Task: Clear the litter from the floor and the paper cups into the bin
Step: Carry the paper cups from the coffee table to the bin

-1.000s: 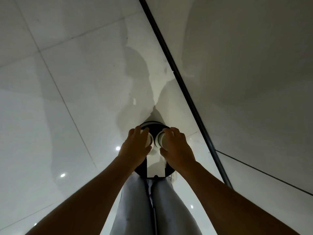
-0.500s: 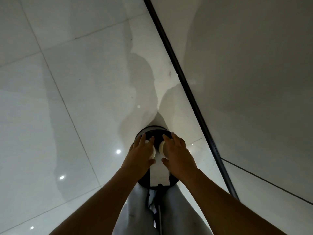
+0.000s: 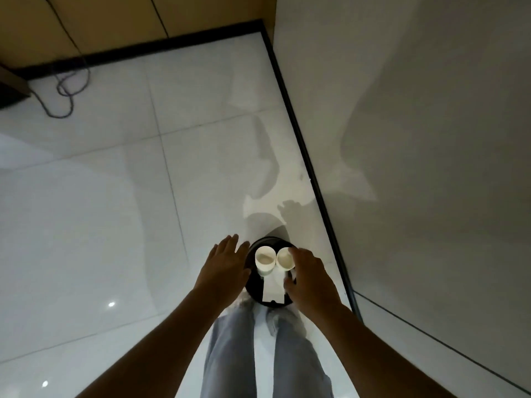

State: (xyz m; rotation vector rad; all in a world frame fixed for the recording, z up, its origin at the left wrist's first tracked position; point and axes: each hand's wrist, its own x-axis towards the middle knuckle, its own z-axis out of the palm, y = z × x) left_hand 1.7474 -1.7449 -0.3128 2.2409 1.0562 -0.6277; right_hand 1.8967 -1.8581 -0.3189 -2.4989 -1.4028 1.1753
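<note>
Two paper cups are seen standing upright, side by side and touching, in the mouth of a round black bin (image 3: 250,285) set on the tiled floor (image 3: 115,211) close to the wall (image 3: 416,139). The left cup (image 3: 264,259) and the right cup (image 3: 284,258) are both open end up, and a strip of white paper (image 3: 273,288) lies under and nearer than them, across the bin's opening. The cups are probably kept high by what is already packed beneath them (the inside of the bin cannot be made out).

The left hand (image 3: 225,268) is held flat over the bin's left rim, fingers straight and spread, gripping nothing; no contact with the left cup is visible. The right hand (image 3: 309,278) is hung over the bin's right side with its fingers loosely bent. Its fingertips (image 3: 293,251) are at the rim of the right cup, but whether they touch it cannot be told, and nothing is seen to be pinched.

Placed so, one hand to each cup, the hands are judged to have let go or to be ready for pressing the cups deeper. With both cups in the bin, that part of the task is taken as all but done.

No litter is seen on the visible floor. A dark cable (image 3: 64,90) lies coiled far off by the skirting, well apart from the bin.
</note>
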